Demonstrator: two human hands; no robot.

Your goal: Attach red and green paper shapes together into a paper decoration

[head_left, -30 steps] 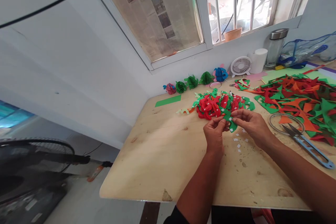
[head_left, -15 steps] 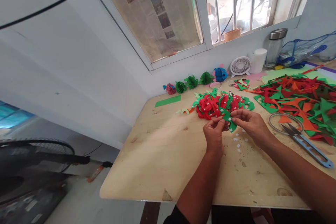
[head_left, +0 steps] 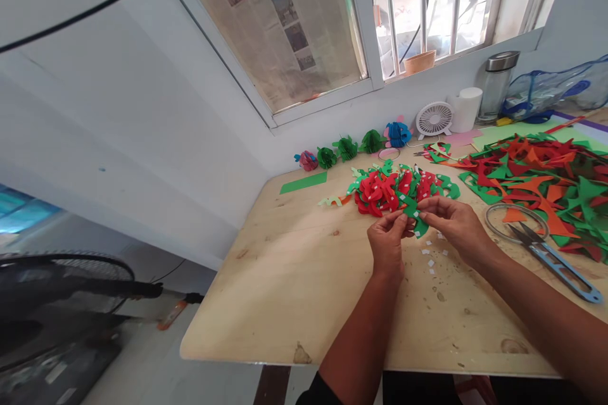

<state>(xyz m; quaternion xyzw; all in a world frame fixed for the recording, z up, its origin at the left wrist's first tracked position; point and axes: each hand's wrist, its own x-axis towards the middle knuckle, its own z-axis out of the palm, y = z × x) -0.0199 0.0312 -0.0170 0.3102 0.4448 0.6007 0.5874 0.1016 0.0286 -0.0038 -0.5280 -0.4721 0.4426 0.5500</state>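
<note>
A green paper cut-out [head_left: 420,228] with small white squares on it is held between my two hands, just above the table. My left hand [head_left: 388,239] pinches its left side between thumb and fingers. At its right side, the thumb and forefinger of my right hand [head_left: 451,223] are closed on the cut-out near a white square. Right behind the hands lies a heap of red and green paper cut-outs [head_left: 380,193], several with white squares on them. Loose white squares [head_left: 430,263] are scattered on the wood below my hands.
Thread snips [head_left: 555,262] and a metal ring [head_left: 491,218] lie right of my hands, beside a pile of paper scraps [head_left: 532,171]. Along the wall stand folded paper figures [head_left: 348,148], a small white fan [head_left: 434,119] and a glass bottle [head_left: 496,88]. A green strip [head_left: 304,183] lies at the back left.
</note>
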